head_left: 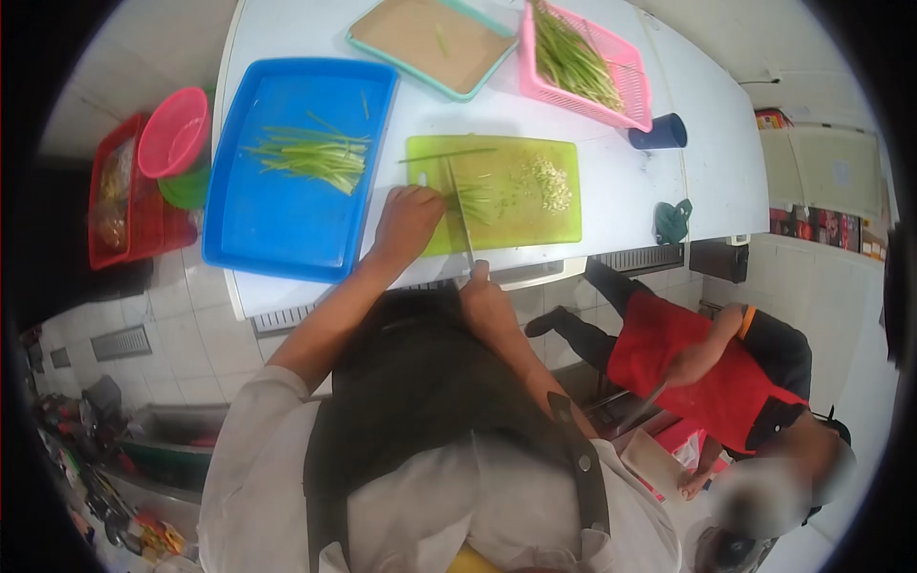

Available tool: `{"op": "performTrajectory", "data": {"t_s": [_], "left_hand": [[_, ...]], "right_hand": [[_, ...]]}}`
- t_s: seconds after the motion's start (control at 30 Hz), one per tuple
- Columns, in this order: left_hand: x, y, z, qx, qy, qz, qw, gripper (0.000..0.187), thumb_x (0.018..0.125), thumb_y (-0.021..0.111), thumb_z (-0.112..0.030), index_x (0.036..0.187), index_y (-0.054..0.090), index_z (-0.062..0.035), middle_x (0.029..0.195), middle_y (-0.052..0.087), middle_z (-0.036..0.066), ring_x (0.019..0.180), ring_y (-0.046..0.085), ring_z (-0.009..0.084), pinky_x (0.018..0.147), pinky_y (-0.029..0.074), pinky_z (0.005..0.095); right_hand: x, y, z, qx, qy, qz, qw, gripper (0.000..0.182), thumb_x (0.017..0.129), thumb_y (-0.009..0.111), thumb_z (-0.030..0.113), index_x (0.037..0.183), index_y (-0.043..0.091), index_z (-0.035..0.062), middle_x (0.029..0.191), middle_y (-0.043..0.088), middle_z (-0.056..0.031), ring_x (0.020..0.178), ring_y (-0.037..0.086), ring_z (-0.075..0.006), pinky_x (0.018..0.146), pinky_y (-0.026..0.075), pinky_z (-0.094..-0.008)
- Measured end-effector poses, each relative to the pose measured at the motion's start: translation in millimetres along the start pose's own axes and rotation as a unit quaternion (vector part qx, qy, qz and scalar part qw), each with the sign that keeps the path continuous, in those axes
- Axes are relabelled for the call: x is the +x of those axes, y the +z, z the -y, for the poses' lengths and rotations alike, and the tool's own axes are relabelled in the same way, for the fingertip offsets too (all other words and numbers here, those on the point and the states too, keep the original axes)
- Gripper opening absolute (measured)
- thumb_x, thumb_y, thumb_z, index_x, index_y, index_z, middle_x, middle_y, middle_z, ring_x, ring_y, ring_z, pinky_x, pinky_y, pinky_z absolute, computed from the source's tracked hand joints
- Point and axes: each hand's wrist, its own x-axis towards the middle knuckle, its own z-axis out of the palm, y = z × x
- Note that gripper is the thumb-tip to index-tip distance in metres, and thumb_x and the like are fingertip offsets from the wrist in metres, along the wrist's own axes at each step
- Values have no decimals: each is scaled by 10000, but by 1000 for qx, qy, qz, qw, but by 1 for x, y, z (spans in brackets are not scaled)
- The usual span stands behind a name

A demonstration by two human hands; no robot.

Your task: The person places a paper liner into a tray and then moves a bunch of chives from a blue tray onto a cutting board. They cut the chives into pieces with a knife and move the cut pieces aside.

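Note:
My right hand (485,304) grips the handle of a knife (461,212), whose blade lies across a yellow-green cutting board (521,231). Just left of the blade, my left hand (413,218) has its fingers curled over the end of some green onions (475,198); my knuckles partly hide what they hold. The stalks stick out on the right side of the blade. A heap of chopped pale pieces (551,183) sits on the board's right part, with small green bits beside it. One long stalk (468,153) lies along the board's far edge.
Left of the board is a blue tray (277,234) with more green onions. Behind stand a teal-rimmed tray (392,40) and a pink basket (642,91) of stalks. A dark blue cup (659,132) and green cloth (673,222) lie right. A co-worker in a red apron (659,353) holds a blade.

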Motion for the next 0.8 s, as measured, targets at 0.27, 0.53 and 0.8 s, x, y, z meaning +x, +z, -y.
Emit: {"op": "performTrajectory", "data": {"t_s": [0.27,0.53,0.8], "left_hand": [[-6,-8,-10,45,5,-9,999,120,873,690,-132,958,775,-140,1054,728,-12,1032,646,193,939,395,414],[-7,-9,-25,80,-26,-47,995,127,878,739,-172,997,773,-143,1055,724,-22,1063,640,182,969,365,423],[-45,2,-62,64,-157,-126,977,233,912,759,-187,1130,753,-105,1148,706,66,1099,631,270,986,395,423]], "right_hand": [[0,-8,-45,144,-45,-195,969,430,995,579,143,1350,404,-26,792,658,-317,715,652,-523,626,494,-621],[76,-96,-104,-76,14,-206,976,478,987,602,171,1433,463,75,1069,671,-246,861,675,-462,712,547,-543],[97,-114,-73,-47,-213,-164,962,544,859,770,207,1338,578,34,1340,552,-192,1248,545,-366,1023,474,-524]]}}
